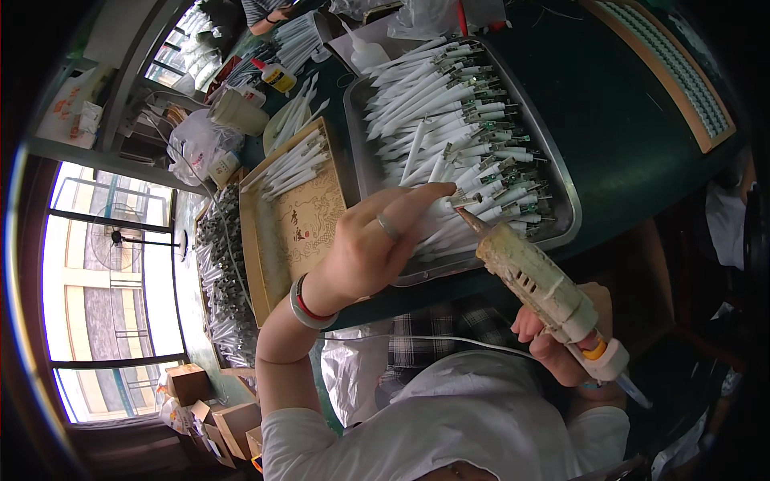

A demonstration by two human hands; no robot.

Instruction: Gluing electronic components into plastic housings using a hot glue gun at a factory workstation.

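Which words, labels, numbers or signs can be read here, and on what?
Wording is not copied out here; only its place is given.
Cardboard box: dark and red characters on its inside base.
Yellow bottle: label print, too small to read.
White package, upper left: reddish print, too blurred.
Glue gun: none readable.

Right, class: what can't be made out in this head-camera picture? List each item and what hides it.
All in the head view:
- Whether the left hand grips a piece: its own fingers cover the spot.
- The glue gun's trigger: covered by the right hand.
- Most of the metal tray's floor: buried under white sticks.
- The other person's head: cut off by the upper edge.
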